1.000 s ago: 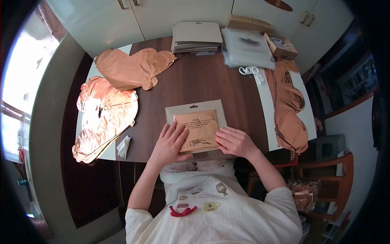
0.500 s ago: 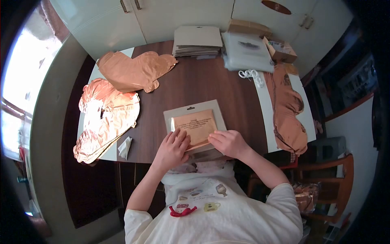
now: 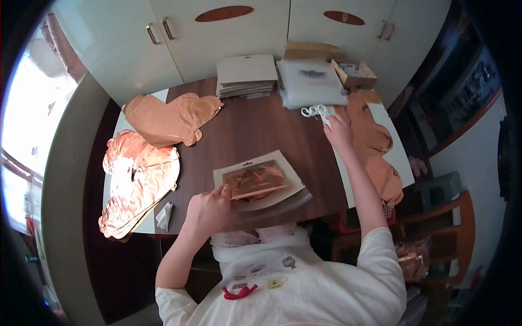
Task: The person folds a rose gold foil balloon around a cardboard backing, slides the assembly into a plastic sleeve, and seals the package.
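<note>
My left hand (image 3: 209, 211) is closed on the left edge of a folded copper foil balloon (image 3: 256, 181), which is tilted up over a pale hanging card (image 3: 289, 191). Clear plastic (image 3: 299, 204) shows below the card's lower edge. Stretched far to the right, my right hand (image 3: 338, 133) has its fingers closed at a small white ring-shaped coil (image 3: 327, 116). More white coils (image 3: 311, 111) lie just left of those fingertips. My fingers partly hide the coil.
Flat copper foil balloons lie at the left (image 3: 171, 117) and right (image 3: 375, 157) of the table. At the back are a stack of cards (image 3: 246, 69), clear plastic bags (image 3: 310, 84) and an open small box (image 3: 356, 81). A crumpled white tissue (image 3: 164, 216) sits near the front left edge.
My right hand has left the card and moved far right and forward to the white coils. My left hand now tilts the folded balloon up. The camera view has shifted.
</note>
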A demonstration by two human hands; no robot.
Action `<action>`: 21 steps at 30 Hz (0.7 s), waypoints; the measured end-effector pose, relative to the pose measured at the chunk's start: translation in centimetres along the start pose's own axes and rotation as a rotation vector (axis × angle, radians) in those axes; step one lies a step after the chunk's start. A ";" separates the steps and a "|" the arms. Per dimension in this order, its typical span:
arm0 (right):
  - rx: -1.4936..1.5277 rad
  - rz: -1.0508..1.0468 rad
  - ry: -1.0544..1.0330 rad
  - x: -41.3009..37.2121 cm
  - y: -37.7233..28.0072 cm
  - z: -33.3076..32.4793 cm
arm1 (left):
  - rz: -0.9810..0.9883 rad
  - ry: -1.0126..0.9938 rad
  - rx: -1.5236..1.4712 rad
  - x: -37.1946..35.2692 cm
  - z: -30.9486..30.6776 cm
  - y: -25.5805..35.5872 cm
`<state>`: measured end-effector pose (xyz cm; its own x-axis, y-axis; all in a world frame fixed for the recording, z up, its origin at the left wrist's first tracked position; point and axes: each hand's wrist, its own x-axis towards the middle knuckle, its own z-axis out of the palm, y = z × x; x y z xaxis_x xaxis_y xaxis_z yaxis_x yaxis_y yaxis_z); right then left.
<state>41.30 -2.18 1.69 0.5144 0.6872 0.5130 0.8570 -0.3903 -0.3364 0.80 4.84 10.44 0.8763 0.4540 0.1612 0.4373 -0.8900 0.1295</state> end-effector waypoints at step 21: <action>0.812 0.075 -0.079 0.7 -3.5 -5.7 | -0.002 -0.181 -0.024 1.1 -3.9 0.5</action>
<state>38.86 -3.82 7.75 0.5396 0.7298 0.4198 0.5155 0.1078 -0.8501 1.22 5.08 14.50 0.8984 0.4389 -0.0171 0.4361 -0.8867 0.1537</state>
